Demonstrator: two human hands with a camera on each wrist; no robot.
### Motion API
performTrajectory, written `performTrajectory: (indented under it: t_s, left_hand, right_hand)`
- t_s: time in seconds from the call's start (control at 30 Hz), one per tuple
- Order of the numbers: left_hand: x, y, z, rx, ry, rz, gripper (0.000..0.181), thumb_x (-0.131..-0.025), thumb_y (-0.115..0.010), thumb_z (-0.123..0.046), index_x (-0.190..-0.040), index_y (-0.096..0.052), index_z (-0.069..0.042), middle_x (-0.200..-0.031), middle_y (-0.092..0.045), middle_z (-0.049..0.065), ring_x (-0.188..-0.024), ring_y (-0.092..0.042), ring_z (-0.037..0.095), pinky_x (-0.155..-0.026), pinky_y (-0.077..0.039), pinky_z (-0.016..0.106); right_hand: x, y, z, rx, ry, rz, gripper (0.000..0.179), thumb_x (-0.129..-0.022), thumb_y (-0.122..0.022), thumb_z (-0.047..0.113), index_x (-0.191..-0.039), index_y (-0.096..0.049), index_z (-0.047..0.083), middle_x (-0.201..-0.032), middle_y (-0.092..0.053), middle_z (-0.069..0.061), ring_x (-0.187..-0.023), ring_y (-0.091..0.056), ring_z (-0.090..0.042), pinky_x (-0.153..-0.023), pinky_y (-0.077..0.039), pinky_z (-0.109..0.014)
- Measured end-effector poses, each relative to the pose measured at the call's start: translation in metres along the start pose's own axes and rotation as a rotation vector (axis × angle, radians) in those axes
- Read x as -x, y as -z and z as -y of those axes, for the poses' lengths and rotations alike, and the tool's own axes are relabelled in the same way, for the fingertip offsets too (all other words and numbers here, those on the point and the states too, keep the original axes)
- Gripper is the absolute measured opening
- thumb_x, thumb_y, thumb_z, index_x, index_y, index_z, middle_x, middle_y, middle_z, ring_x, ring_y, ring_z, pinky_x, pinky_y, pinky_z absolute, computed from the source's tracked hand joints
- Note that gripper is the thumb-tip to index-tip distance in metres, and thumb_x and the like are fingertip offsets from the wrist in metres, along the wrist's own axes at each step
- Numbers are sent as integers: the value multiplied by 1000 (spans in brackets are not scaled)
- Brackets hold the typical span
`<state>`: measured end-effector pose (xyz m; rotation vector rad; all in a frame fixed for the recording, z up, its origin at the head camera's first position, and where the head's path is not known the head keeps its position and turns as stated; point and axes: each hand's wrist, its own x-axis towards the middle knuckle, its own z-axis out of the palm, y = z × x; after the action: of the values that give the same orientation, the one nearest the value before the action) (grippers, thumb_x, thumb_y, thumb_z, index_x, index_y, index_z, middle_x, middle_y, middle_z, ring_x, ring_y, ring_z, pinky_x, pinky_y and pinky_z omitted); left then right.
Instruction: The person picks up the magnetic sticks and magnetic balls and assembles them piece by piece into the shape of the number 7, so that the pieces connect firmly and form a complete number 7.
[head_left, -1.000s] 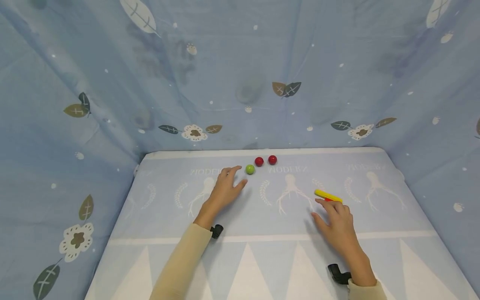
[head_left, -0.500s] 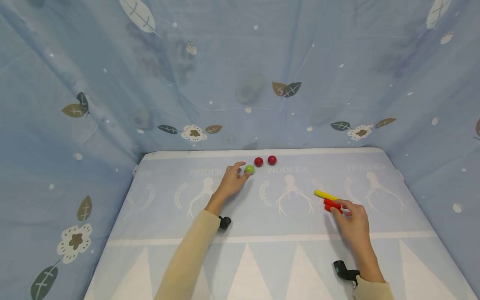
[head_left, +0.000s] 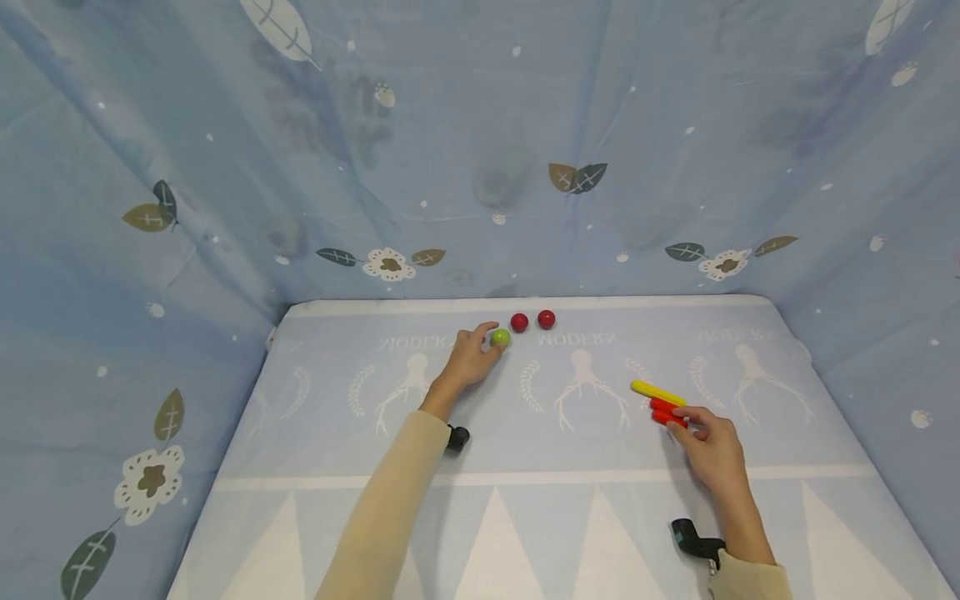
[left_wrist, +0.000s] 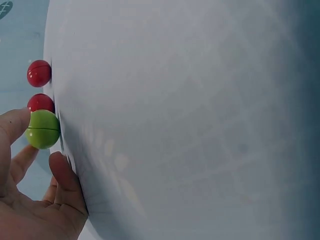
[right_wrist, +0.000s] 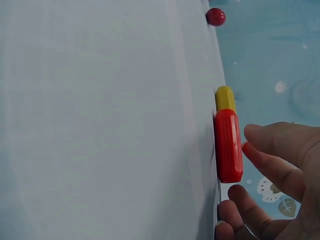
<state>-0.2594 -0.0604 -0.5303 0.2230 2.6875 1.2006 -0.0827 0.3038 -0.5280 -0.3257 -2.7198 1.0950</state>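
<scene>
In the head view my left hand (head_left: pixel 471 358) holds a small glossy green ball (head_left: pixel 501 337) between thumb and index finger, on the table's far side. The left wrist view shows a fine seam round the green ball (left_wrist: pixel 43 131), the thumb overlapping its edge and a finger passing behind it. At the right, my right hand (head_left: pixel 716 450) reaches round the near ends of two short red sticks (head_left: pixel 663 410), beside a longer yellow stick (head_left: pixel 657 392). In the right wrist view, a gap shows between the thumb and the ribbed red stick (right_wrist: pixel 228 146); the other red one is hidden.
Two red balls (head_left: pixel 519 322) (head_left: pixel 546 319) lie just beyond the green one, close to the table's back edge. A pale patterned cloth covers the table (head_left: pixel 525 454). Blue floral fabric (head_left: pixel 465 167) hangs behind it and at both sides.
My left hand has moved forward and right until its fingers surround the green ball. My right hand has shifted right and closed in at the red sticks, which now show more fully.
</scene>
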Motion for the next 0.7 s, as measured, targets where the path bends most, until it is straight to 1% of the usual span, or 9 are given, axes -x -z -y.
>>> performTrajectory:
  t_s: [0.07,0.23,0.3,0.47,0.7]
  left_hand:
    - [0,0,0,-28,9,9,52,-102,-59,-33,-151,-45,-20,-124,-46,19,-111,-52,28,-91,-47,45]
    - [-2,-1,-2,-74,14,20,53,-103,-57,-36,-152,-43,-23,-133,-44,21,-122,-49,32,-99,-43,49]
    - [-2,-1,-4,-89,17,20,52,-103,-57,-36,-152,-43,-24,-134,-43,22,-123,-49,32,-99,-43,50]
    - [-3,-2,-5,-124,34,13,48,-103,-57,-36,-149,-48,-25,-132,-43,21,-118,-50,31,-94,-46,47]
    - [-2,-3,-6,-125,36,-1,45,-102,-59,-35,-145,-51,-23,-129,-43,21,-115,-51,32,-92,-46,47]
  right_hand:
    - [0,0,0,14,-1,11,24,-92,-73,10,-113,-70,-2,-108,-64,-31,-82,-55,-32,-64,-43,-32]
    - [0,0,0,32,-14,36,25,-90,-74,7,-112,-69,-4,-109,-64,-30,-87,-52,-34,-69,-40,-39]
    - [0,0,1,35,-20,49,25,-90,-74,7,-112,-69,-4,-111,-63,-31,-89,-52,-36,-71,-39,-42]
    - [1,-1,3,51,-41,86,25,-91,-73,7,-112,-67,-5,-114,-61,-33,-95,-52,-41,-78,-42,-49]
    - [0,-3,1,74,-27,85,27,-88,-75,4,-111,-68,-7,-113,-62,-32,-95,-53,-41,-78,-43,-50]
